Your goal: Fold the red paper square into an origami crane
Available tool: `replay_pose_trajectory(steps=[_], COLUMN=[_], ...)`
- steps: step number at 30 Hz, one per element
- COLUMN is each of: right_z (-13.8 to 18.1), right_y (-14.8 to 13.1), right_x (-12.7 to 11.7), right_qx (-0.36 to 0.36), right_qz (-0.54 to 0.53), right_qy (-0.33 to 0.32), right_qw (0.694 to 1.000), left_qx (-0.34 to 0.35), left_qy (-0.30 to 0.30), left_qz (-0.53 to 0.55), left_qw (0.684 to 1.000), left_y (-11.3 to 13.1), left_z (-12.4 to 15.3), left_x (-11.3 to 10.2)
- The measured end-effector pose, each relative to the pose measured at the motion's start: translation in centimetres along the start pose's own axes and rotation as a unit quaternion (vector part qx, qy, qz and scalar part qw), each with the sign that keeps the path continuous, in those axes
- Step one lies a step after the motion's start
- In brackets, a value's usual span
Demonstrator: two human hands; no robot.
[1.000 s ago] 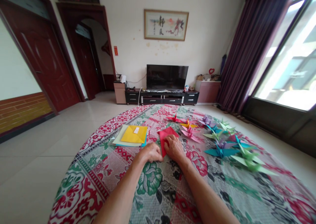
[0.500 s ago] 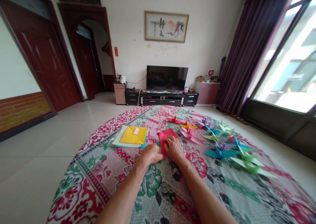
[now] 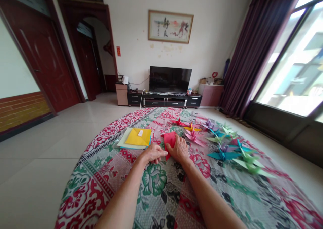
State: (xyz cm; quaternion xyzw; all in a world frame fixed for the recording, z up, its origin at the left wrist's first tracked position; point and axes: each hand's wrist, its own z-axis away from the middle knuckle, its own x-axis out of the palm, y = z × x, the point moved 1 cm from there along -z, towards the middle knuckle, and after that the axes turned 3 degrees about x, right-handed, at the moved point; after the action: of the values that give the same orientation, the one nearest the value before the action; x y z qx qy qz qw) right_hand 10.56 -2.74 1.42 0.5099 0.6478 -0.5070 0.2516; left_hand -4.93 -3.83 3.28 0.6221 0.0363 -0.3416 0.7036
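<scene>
A folded piece of red origami paper (image 3: 169,138) lies on the patterned tablecloth in front of me. My right hand (image 3: 179,150) rests on its right side with the fingers spread, hiding part of it. At the paper's lower left edge is my left hand (image 3: 154,154); its forefinger reaches out to the paper while the other fingers curl loosely below. I see nothing held in it. Left of the paper sits a stack of paper sheets, a yellow sheet (image 3: 137,139) with a small white label on top and a pale green sheet (image 3: 122,141) under it.
Several folded paper cranes stand on the right of the round table, among them a blue crane (image 3: 224,154), a green crane (image 3: 252,165) and a pink crane (image 3: 193,136). The flowered tablecloth (image 3: 101,168) covers the table. Beyond it a television (image 3: 170,79) stands on a low cabinet.
My right hand has flattened and spread its fingers, sliding slightly right on the red paper. The left hand has drawn back a little from the paper's lower edge, its forefinger straighter.
</scene>
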Motion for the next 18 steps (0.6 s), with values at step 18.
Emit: replay_pose_trajectory(steps=[18], right_z=[0.3], right_y=[3.3], right_x=[-0.5], right_qx=[-0.004], right_qz=[-0.337], right_qy=[0.056], right_qw=[0.940], left_qx=[0.032], left_qy=[0.390], left_qz=[-0.020], left_qw=[0.920], left_y=[-0.4], left_z=[-1.3], left_x=[0.9])
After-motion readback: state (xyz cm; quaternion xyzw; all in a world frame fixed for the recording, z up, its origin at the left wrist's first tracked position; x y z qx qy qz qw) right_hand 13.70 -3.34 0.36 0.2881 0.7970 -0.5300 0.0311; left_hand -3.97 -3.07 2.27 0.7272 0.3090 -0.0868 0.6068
